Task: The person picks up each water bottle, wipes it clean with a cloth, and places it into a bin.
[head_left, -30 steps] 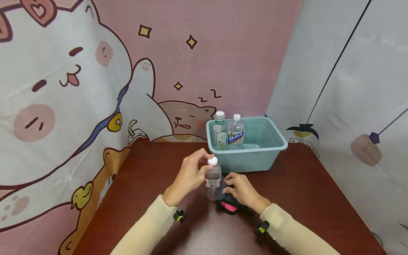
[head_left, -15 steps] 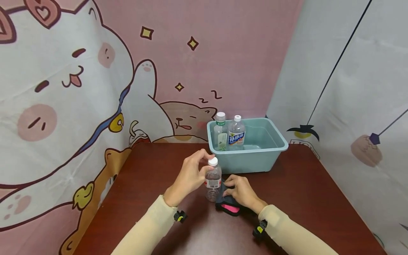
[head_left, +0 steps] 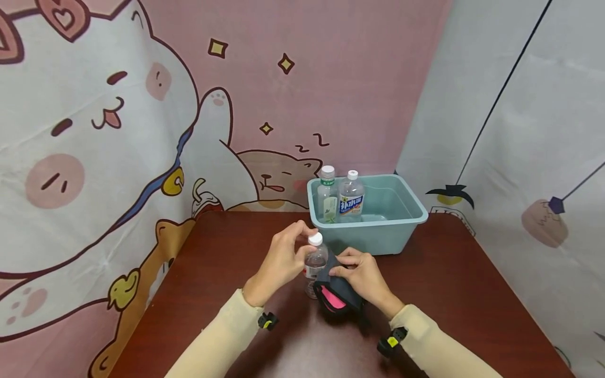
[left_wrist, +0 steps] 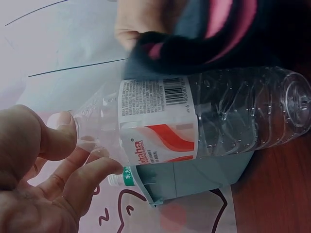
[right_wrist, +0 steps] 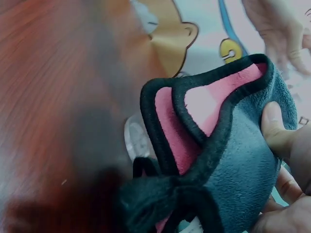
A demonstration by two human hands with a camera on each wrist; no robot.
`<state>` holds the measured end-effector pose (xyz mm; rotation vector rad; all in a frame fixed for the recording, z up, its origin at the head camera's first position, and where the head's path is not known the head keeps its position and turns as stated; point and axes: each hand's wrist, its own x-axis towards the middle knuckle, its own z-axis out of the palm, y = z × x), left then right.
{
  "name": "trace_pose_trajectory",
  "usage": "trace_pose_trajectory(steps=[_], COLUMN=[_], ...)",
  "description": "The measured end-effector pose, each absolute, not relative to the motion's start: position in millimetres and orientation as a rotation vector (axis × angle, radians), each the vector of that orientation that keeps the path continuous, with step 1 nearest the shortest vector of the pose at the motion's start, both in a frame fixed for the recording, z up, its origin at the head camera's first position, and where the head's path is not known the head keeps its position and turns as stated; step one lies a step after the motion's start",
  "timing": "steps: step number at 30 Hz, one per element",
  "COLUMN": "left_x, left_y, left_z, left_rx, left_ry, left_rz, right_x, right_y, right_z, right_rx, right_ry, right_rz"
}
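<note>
A clear plastic bottle [head_left: 312, 272] with a white cap stands upright on the table. My left hand [head_left: 279, 260] pinches it at the top, thumb and fingers about the cap and neck. In the left wrist view the bottle [left_wrist: 233, 114] shows a white and red label and ridged lower body; that hand [left_wrist: 48, 165] hides the cap. My right hand [head_left: 366, 278] pinches a folded dark grey cloth [head_left: 344, 290] with black edging and pink inside, held beside the bottle and partly in front of it. In the right wrist view the cloth [right_wrist: 248, 150] covers most of the bottle.
Behind the hands a light blue plastic bin [head_left: 368, 239] stands on the dark red-brown table [head_left: 227, 247]. Inside it, at the left, are two capped bottles, one with a green and white label [head_left: 329, 206], one with a blue label [head_left: 351, 205]. Cartoon-printed cloth walls surround the table.
My right hand has lifted the cloth off the table and a little toward the bottle, so it now overlaps the bottle's lower right side. The left hand has stayed in place on the bottle.
</note>
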<state>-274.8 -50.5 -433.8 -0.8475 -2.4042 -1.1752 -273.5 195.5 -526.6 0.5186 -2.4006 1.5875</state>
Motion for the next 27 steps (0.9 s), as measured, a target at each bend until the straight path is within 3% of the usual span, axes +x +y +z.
trace_pose_trajectory(steps=[19,27], left_x=[-278.0,-276.8], left_y=[-54.3,-57.0], left_z=[-434.2,-436.0], left_rx=[-0.914,-0.899], left_ry=[-2.385,-2.397], left_rz=[-1.068,-1.109], right_x=[-274.8,-274.1], right_y=[179.0,177.2], right_z=[-472.8,-469.5], right_rx=[0.55,0.578], right_ry=[-2.251,-2.25], right_rz=[1.511,1.428])
